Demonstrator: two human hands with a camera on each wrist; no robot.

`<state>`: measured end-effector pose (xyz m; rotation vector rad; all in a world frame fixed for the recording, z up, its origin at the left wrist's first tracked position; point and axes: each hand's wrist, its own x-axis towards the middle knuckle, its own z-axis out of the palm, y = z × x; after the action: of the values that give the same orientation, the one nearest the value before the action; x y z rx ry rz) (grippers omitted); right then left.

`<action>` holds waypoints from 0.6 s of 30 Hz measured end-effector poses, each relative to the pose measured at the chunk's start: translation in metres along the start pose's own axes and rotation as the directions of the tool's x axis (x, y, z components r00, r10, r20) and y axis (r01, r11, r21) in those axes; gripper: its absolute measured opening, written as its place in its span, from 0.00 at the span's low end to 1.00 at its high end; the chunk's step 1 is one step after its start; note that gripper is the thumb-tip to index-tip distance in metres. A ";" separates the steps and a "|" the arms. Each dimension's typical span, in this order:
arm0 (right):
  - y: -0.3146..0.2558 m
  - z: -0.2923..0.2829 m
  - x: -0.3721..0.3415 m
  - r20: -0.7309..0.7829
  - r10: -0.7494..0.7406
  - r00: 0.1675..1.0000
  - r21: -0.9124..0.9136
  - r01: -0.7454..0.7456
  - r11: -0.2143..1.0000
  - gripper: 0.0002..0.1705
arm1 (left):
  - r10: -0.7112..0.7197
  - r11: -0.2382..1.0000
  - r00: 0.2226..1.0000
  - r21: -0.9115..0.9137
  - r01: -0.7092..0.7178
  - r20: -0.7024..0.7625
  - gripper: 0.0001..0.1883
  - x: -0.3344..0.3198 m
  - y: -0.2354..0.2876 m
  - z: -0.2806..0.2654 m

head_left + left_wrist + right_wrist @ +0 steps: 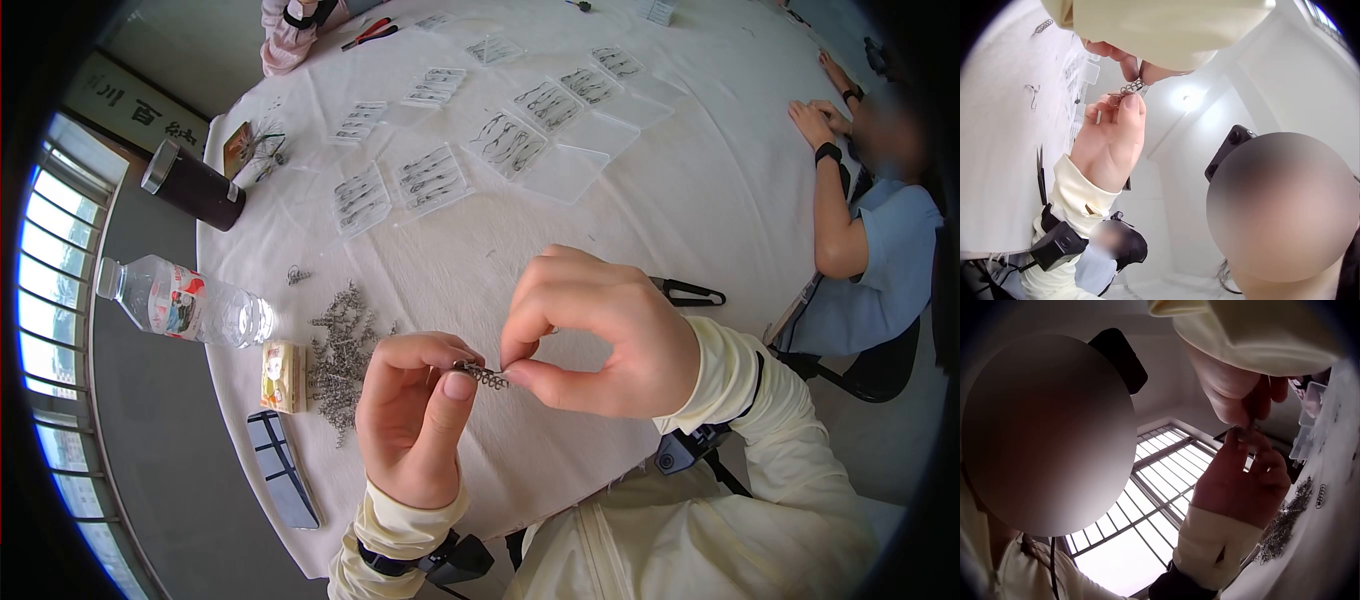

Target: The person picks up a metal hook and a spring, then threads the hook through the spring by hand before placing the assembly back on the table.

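Observation:
In the head view a small coiled metal spring (484, 376) spans the gap between the two hands, above the near part of the table. My left hand (412, 420) pinches one end between thumb and forefinger. The thumb and forefinger of my right hand (608, 340) come together at its other end. Seen from the left wrist, the spring's coils (1132, 87) show between the fingertips, with thin bent wire beside them. To the left of the hands a heap of similar springs (340, 360) lies on the cloth.
Beside the heap are a tissue pack (284, 377), a phone (283, 470) and a water bottle (190, 300). Black-handled scissors (690, 292) lie right of the hands. Several clear boxes of wire pieces (434, 180) stand farther off. Another person (850, 220) sits at the right.

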<state>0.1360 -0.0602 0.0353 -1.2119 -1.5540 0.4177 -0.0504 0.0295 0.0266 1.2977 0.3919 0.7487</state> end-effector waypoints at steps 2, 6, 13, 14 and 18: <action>0.000 0.000 0.000 0.000 -0.011 1.000 -0.013 0.011 1.000 0.09 | 0.010 1.000 1.000 0.007 -0.010 0.002 0.07 0.000 0.000 0.000; -0.002 0.000 0.000 -0.021 -0.096 0.995 -0.218 0.089 0.972 0.11 | -0.007 1.000 1.000 -0.004 0.007 0.009 0.07 -0.001 0.003 0.001; -0.003 -0.001 0.001 -0.037 -0.027 0.999 -0.010 0.027 1.000 0.10 | -0.048 0.999 0.999 -0.023 0.048 0.025 0.06 -0.001 0.007 0.004; -0.003 -0.002 0.000 -0.037 -0.026 0.999 -0.011 0.026 1.000 0.10 | -0.048 0.999 0.999 -0.024 0.049 0.025 0.06 -0.002 0.008 0.004; 0.000 0.001 -0.005 0.020 0.177 0.984 0.277 -0.176 0.945 0.06 | -0.089 0.996 0.994 -0.022 0.091 0.063 0.07 -0.003 0.011 0.004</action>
<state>0.1345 -0.0637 0.0321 -1.1327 -1.3341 0.7249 -0.0534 0.0255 0.0373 1.2684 0.3879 0.6345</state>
